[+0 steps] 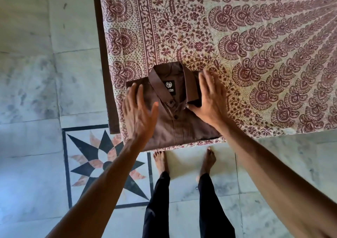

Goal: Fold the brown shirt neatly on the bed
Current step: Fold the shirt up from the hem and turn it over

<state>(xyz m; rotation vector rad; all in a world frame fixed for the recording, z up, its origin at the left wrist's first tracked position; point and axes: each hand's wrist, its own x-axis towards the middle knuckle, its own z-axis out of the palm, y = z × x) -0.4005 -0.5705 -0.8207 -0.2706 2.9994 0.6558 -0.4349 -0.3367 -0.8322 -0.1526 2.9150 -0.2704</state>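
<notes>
Shirt (175, 117): brown, already folded to a compact rectangle, front side up, with collar, black label and two buttons showing.
Place: lower centre of the frame, on the near corner of the bed (255, 46), very close to its near edge and its left edge.
Direction: the collar points to the top of the frame, away from the person; the folded hem lies along the near bed edge.
Long axis: from lower to upper frame, turned a little, so the collar leans slightly to the left.
Left hand (138, 113): fingers spread and released, over the left part of the shirt; I cannot tell if the palm touches the cloth or hangs just above it.
Right hand (209, 99): flat and released, fingers extended along the right folded edge, thumb near the collar; it grasps nothing.
Stage: folding looks almost done; I judge this as final smoothing or squaring of the sides.
Risk, edge: a push toward the person could slide the shirt off the bed onto the floor (36, 73).
Risk, fold: uneven pressing from the two sides could skew the rectangle or open the tucked sleeve on the right.
Risk, sheet: the printed bedsheet may wrinkle under a sliding palm and drag the shirt along.
</notes>
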